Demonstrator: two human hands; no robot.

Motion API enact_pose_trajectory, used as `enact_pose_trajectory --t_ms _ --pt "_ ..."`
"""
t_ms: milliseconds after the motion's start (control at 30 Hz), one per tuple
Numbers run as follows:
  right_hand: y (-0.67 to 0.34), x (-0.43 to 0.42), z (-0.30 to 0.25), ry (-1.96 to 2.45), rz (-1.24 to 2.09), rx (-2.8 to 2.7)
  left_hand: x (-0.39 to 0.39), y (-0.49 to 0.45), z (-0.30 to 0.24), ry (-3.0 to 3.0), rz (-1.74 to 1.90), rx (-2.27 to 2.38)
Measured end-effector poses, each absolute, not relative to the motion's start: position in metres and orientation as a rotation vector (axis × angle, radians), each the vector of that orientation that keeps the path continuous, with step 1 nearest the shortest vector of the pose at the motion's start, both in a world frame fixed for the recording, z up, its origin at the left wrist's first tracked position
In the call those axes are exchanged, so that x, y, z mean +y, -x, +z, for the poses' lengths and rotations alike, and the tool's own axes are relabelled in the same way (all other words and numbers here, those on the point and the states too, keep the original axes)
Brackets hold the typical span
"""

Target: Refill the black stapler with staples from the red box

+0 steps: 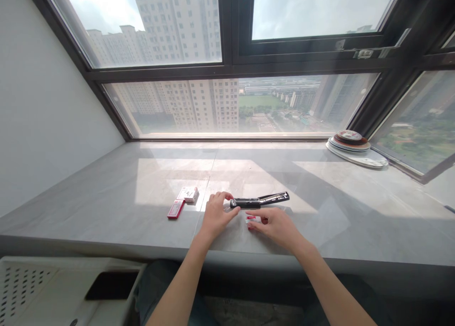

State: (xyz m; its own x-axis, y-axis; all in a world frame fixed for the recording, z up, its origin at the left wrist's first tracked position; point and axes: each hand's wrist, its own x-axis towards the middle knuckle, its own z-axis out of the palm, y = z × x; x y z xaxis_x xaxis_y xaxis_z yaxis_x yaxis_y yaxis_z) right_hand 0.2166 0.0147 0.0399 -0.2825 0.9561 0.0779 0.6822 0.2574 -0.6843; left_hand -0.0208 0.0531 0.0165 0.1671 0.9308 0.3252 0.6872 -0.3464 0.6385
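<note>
A black stapler (260, 201) lies opened flat on the grey stone sill (106, 193), its metal arm stretched to the right. My left hand (216, 213) pinches the stapler's left end between thumb and fingers. Just below it, my right hand (273, 225) is closed on a small red-and-white item (250, 219), too small to name, which rests on the sill.
A red box (176, 209) and a small white box (188, 194) lie left of my hands. A stack of plates (353, 146) sits at the far right by the window frame. A white perforated surface (42, 288) stands below the sill's front edge.
</note>
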Motion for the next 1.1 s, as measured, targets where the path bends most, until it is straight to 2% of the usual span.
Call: enact_pose_trajectory --t_ms 133,300,567,900,1100 --pt "-0.206 0.024 0.038 1.408 0.710 -2.138 0.069 0.015 0.007 -2.210 0.896 1.544" --pt "-0.204 0.035 0.039 1.332 0.624 -2.073 0.048 0.011 0.000 -2.210 0.916 1.445" --pt "-0.202 0.046 0.037 1.273 0.664 -2.180 0.037 0.011 -0.001 -2.166 0.919 1.458" --pt "-0.213 0.036 0.042 1.528 0.497 -2.044 0.027 0.009 0.011 -1.999 1.097 1.255" --pt "-0.206 0.030 0.028 1.576 0.611 -1.886 0.025 0.006 0.007 -1.926 1.103 1.266"
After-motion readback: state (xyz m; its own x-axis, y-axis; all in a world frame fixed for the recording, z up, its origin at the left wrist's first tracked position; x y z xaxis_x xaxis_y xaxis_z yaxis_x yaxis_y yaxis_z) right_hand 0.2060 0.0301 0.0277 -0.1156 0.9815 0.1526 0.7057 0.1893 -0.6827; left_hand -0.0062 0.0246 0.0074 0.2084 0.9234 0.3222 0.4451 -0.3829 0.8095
